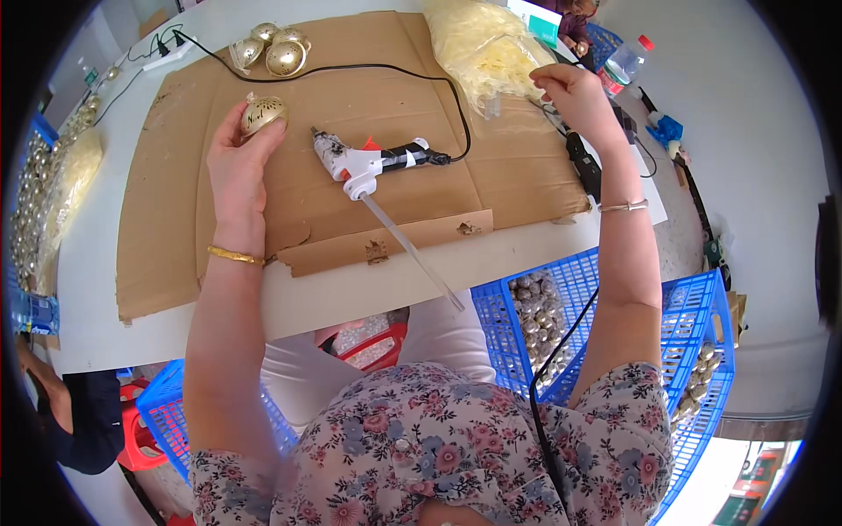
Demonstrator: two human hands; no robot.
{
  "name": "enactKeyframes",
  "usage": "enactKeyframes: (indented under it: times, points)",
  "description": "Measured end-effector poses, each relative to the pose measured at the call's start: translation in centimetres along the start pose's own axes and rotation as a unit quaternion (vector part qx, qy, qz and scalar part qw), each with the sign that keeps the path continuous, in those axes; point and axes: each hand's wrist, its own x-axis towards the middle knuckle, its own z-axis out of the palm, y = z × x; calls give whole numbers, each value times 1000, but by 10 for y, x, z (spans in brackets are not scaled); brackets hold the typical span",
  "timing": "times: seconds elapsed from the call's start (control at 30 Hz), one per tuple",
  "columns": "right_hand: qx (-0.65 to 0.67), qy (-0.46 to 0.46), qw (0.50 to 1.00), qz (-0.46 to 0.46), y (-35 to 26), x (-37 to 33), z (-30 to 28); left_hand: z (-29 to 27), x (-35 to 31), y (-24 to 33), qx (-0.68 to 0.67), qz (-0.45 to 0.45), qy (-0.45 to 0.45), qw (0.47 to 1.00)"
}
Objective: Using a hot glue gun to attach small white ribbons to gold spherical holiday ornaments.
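My left hand (239, 162) holds up a gold bauble (263, 114) with dark lettering and a small loop on top, above the left part of the cardboard sheet (210, 202). My right hand (570, 92) is raised beside a clear plastic bag (482, 53) of pale yellow pieces; its fingers are pinched together, and what they hold, if anything, is too small to make out. Between my hands a white and black glue gun (373, 162) lies on its side. A long translucent glue stick (412, 250) sticks out of its back end toward me.
Several gold baubles (285, 57) sit at the back left. The gun's black cord (351, 67) runs to a power strip (167, 54). A red-capped bottle (624, 66) stands at the right. Blue crates (544, 324) of baubles are below the table edge. Other people are partly visible nearby.
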Motion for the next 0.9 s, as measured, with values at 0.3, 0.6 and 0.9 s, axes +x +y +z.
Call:
enactKeyframes:
  times: [0.3, 0.6, 0.9]
  points:
    - [-332, 37, 939, -85, 15, 16, 55, 2, -3, -2, 25, 16, 32, 999]
    - [-262, 43, 962, -61, 30, 18, 54, 2, -15, 8, 28, 6, 22, 999]
    - [85, -96, 990, 59, -16, 16, -1, -5, -4, 1, 22, 17, 4, 1000]
